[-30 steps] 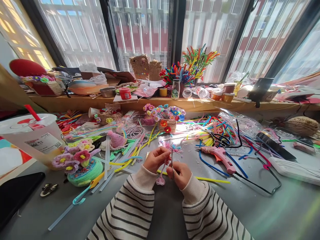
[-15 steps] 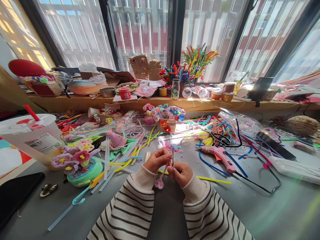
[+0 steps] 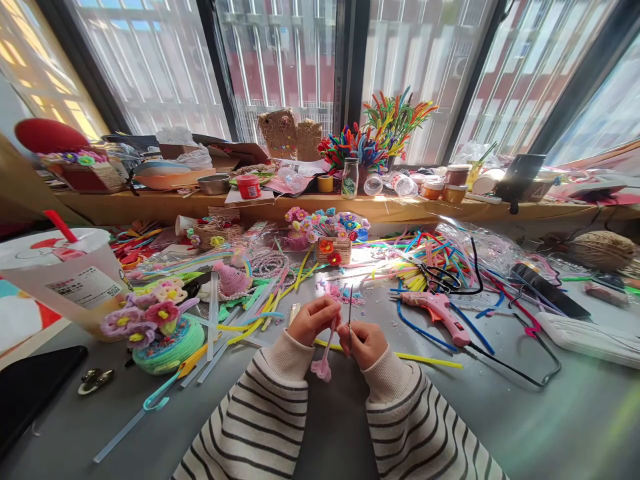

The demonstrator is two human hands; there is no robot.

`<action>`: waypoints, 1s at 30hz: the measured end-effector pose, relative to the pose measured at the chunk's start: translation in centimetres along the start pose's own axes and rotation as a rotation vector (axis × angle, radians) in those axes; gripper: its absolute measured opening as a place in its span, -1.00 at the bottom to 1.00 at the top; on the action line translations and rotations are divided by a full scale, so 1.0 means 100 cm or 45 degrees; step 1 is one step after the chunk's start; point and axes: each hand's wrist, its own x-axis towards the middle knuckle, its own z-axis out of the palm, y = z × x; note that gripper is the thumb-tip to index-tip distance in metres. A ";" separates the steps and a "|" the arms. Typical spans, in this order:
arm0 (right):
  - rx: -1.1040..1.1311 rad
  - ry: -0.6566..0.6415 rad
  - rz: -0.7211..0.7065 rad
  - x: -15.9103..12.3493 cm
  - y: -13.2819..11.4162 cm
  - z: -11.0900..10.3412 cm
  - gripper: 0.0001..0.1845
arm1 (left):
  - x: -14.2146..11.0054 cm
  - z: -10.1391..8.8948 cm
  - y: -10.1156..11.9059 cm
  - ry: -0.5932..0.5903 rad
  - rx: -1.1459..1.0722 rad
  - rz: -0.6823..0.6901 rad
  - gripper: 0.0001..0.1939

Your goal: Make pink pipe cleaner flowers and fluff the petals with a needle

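While the left hand (image 3: 314,321) pinches a pink stem (image 3: 328,343) between thumb and fingertips, the flower (image 3: 321,371) at its lower end hangs below that hand, between the two cuffs. The right hand (image 3: 369,345), its fingers curled nearly closed, grips what look like scissors (image 3: 351,304), pointing up, the handles mostly hidden. Behind the hands runs a yellow strip (image 3: 427,361); the glue gun (image 3: 440,311) lies well to the right.

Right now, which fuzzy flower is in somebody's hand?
The pale pink flower, hanging head-down by its stem from the left hand; no hand touches the purple flowers on the round green base.
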 end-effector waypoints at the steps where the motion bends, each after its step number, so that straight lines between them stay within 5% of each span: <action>1: -0.016 -0.031 0.002 0.000 -0.001 0.000 -0.38 | 0.000 0.000 0.000 -0.006 0.000 0.004 -0.77; 9: -0.048 -0.189 -0.044 0.000 -0.007 0.001 -0.36 | 0.000 -0.001 -0.002 -0.031 -0.034 0.024 -0.75; 30: -0.024 -0.108 -0.077 -0.001 -0.001 0.004 -0.39 | 0.001 -0.001 -0.003 -0.072 0.008 -0.003 -0.69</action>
